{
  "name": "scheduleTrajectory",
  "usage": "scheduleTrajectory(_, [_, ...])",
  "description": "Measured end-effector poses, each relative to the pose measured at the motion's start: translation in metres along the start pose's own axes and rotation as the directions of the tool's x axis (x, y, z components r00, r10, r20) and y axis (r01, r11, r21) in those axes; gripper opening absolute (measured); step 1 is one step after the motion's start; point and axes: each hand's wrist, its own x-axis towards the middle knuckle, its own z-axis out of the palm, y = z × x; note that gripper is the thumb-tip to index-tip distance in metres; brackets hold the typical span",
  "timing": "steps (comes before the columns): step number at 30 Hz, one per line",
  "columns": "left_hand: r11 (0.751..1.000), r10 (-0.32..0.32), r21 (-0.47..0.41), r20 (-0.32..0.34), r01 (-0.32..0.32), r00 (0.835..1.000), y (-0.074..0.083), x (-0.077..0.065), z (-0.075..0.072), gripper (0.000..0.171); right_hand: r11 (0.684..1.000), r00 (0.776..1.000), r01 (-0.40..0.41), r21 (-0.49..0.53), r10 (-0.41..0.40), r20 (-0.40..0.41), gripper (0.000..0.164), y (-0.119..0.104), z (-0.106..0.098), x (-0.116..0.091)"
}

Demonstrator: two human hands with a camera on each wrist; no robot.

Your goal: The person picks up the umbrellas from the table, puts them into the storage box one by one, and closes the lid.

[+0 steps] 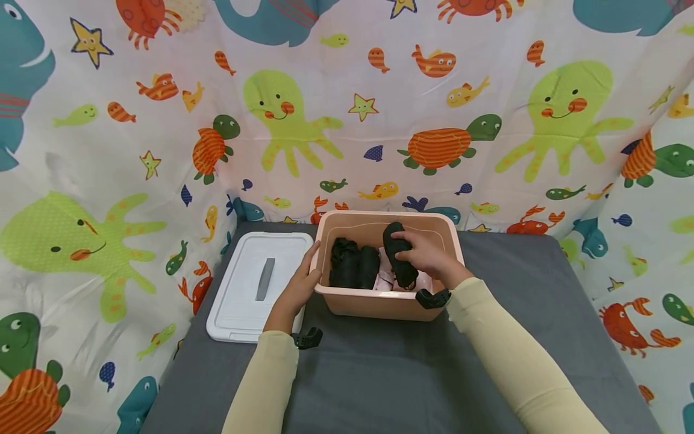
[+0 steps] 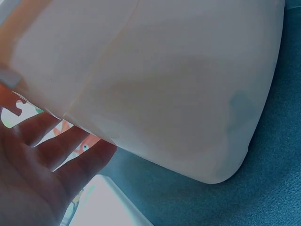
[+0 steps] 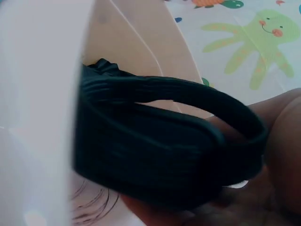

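Observation:
A peach plastic bin point(image 1: 374, 303) stands on the grey table. My right hand point(image 1: 428, 256) grips a black rolled bundle point(image 1: 400, 250) over the bin's right half; in the right wrist view the bundle point(image 3: 155, 146) has a looped strap point(image 3: 207, 92). Two more black bundles, a left one point(image 1: 343, 265) and one beside it point(image 1: 369, 265), lie in the bin's left half. Pink fabric point(image 1: 385, 271) shows between them and the held one. My left hand point(image 1: 302, 280) rests at the bin's left rim, and its fairly straight fingers point(image 2: 87, 162) touch the outer side wall in the left wrist view.
Left of the bin lies a white lid point(image 1: 238, 289) with a grey handle point(image 1: 265, 279), partly behind my left hand. A curtain point(image 1: 336, 138) printed with sea animals hangs behind and on both sides of the table point(image 1: 374, 374).

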Motion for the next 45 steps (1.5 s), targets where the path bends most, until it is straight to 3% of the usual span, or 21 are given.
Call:
scheduleTrajectory(5, [1.0,0.027,-0.005,0.022,-0.027,0.999,0.001,-0.001,0.001,0.07,0.999,0.998,-0.032,0.025,0.03,0.051,0.062,0.003,0.0,0.002])
scheduleTrajectory(10, [0.999,0.032,0.012,0.029,-0.033,0.999,0.002,-0.001,0.0,0.07,0.997,1.0,-0.025,0.079,0.024,0.015,0.065,0.001,-0.001,0.0])
scheduleTrajectory(15, [0.999,0.017,0.031,0.017,-0.017,1.0,0.002,0.0,-0.001,0.07,1.0,1.0,-0.006,-0.006,0.006,-0.016,0.064,-0.006,-0.003,-0.006])
scheduleTrajectory(23, [0.999,-0.019,0.028,0.051,0.018,0.998,0.0,0.003,-0.003,0.07,0.992,0.998,0.044,-0.118,-0.047,-0.029,0.06,-0.011,-0.005,-0.016])
scheduleTrajectory(31, [0.998,-0.048,0.033,0.082,0.045,0.996,0.005,0.004,-0.01,0.073,0.95,0.977,0.185,-0.25,-0.204,-0.053,0.056,-0.011,-0.008,-0.032])
scheduleTrajectory(36, [0.995,-0.033,0.097,0.089,0.025,0.995,0.007,0.0,-0.014,0.067,0.901,0.953,0.268,-0.342,-0.301,-0.046,0.056,-0.006,-0.012,-0.047])
scheduleTrajectory(41, [0.99,0.023,0.136,0.062,-0.031,0.998,0.014,-0.008,-0.021,0.06,0.873,0.96,0.22,-0.434,-0.272,-0.06,0.061,-0.002,-0.02,-0.066])
scheduleTrajectory(45, [0.984,0.03,0.178,-0.016,-0.027,0.999,0.015,-0.012,-0.03,0.057,0.858,0.971,0.148,-0.492,-0.22,-0.091,0.06,0.001,-0.025,-0.082])
